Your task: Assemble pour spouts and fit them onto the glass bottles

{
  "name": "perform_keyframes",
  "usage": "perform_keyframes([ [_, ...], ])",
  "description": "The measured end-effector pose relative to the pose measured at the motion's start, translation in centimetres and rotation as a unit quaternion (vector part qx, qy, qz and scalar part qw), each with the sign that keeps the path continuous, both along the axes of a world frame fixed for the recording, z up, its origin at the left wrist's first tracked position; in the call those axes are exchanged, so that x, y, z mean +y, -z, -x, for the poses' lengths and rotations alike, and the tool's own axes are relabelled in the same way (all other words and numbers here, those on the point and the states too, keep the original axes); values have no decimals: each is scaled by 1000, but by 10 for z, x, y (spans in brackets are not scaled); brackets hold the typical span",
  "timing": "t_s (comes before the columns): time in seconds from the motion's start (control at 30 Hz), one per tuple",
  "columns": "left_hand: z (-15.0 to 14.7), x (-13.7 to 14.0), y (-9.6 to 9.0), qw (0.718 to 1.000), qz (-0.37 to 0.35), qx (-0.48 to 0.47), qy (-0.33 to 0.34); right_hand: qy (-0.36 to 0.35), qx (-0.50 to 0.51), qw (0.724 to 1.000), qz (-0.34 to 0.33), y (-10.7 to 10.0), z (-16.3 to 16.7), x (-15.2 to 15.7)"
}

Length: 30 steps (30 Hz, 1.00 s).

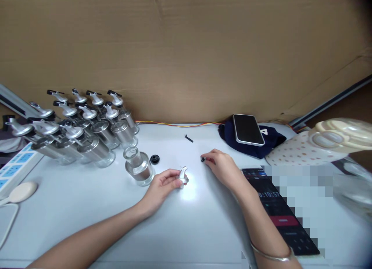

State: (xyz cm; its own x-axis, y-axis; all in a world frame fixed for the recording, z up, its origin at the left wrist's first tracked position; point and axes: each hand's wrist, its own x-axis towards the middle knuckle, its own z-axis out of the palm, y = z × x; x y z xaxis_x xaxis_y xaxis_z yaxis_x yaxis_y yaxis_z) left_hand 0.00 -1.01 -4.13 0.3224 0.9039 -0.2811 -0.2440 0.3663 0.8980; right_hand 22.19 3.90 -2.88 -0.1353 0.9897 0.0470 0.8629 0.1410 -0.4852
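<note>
My left hand (165,185) pinches a silver pourer spout (183,176) just above the white table, its narrow tip pointing up. To the right, my right hand (219,166) has its fingers closed on a small black piece (202,159) at the tabletop. An uncapped glass bottle with a metal sleeve (139,168) stands left of my left hand. Beside that bottle lies a round black stopper (155,159). Farther back, between the hands, rests a thin black strip (189,138).
Several bottles with silver pourers (87,133) crowd the left, near a power strip (20,164). At right are a dark blue cloth item (270,139) under a phone (248,129), a larger phone with a timer (279,211) and a dotted cup (302,149). Cardboard (186,59) walls the back.
</note>
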Motion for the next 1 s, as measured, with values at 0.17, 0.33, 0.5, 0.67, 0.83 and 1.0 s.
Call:
perform_keyframes([
  [0.17,-1,1,0,1000,6,1,-3,3,5,1000,7,-5,3,-1],
  [0.33,0,0,0,1000,5,-10,-3,-6,72,997,17,-14,10,-4],
  [0.5,1,0,1,1000,-1,-27,5,-59,280,956,68,-22,26,-12],
  [0.67,1,0,2,999,-15,-30,11,-65,375,919,107,-23,32,-15],
  [0.83,1,-1,1,1000,-17,-23,13,-71,372,919,109,-23,32,-15],
  [1.0,2,0,1,1000,-17,-20,9,-68,391,909,126,-22,31,-15],
])
